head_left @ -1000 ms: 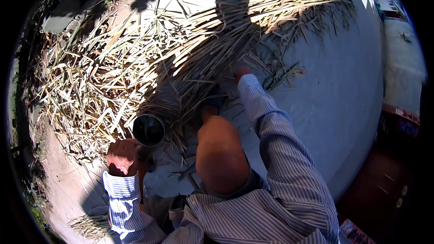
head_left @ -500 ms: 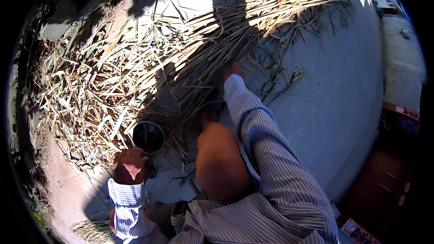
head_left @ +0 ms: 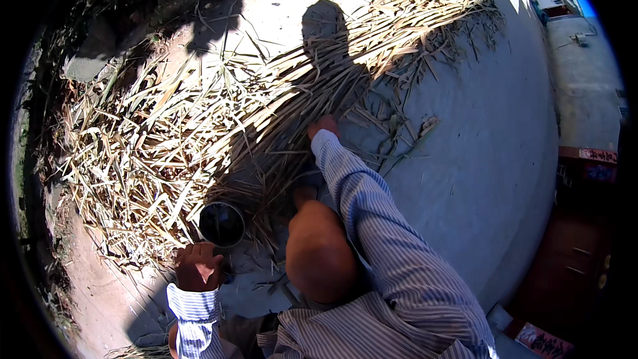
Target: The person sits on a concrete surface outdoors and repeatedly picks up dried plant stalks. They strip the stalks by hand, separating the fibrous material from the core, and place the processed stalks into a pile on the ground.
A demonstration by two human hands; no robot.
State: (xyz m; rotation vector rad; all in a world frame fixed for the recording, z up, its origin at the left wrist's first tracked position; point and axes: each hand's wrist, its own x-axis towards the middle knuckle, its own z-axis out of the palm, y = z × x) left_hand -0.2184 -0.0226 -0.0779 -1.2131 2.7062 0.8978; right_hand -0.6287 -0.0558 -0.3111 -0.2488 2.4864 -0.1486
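A long heap of dry straw-like stalks [head_left: 266, 119] lies diagonally across the ground, loose and tangled at the left, more lined up toward the far right. My right hand [head_left: 323, 126] reaches to the near edge of the lined-up stalks. Its fingers curl in among them and are partly hidden. At the lower left my left hand [head_left: 198, 267] has its back up and its fingers bent, close to the straw's near edge. What lies under those fingers is hidden. Just beyond it stands a round dark container [head_left: 222, 225] with a pale rim, its inside in shadow.
My bare knee [head_left: 320, 252] is between my arms. Pale concrete ground [head_left: 478, 146] stretches to the right. A dark reddish cabinet-like thing [head_left: 558, 272] stands at the lower right, and stones [head_left: 85, 68] and dry plant litter border the far left.
The view has tilted, so the heap, container and head-shaped shadow sit lower in the picture. Both hands keep nearly the same places beside the stalks and the container.
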